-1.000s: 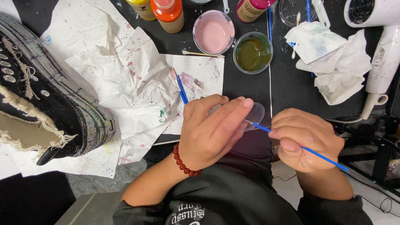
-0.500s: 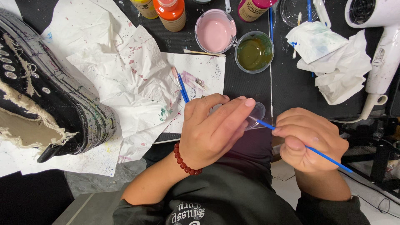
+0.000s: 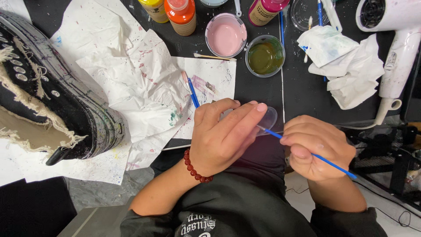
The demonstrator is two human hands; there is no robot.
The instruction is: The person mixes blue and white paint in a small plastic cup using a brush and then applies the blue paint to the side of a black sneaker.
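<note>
- The small clear plastic cup sits cupped in your left hand, held over your lap just off the near edge of the black table; only its rim shows past your fingertips, so what it holds I cannot tell
- It looks thin, light and easily squashed; I'd judge a soft hold around the wall, fingers spread as they are, suits it better than a pinch on the rim; smooth plastic may slip if paint is on your fingers
- Your left hand is closed around that cup; a red bead bracelet circles the wrist
- Your right hand is closed in a narrow pinch on the thin blue paintbrush, tip reaching into the cup, tail pointing out to your right; the handle is slim and stiff, the bristle end likely soft, so hold low on the shaft for control
- Further out, a second blue brush lies on the paint-spattered paper just beyond your left hand
- Past that stand a tub of pink paint and a tub of murky green water, side by side, with paint bottles behind
- A black high-top shoe with frayed edges lies to your far left; crumpled tissues and a white hair dryer are to the right
</note>
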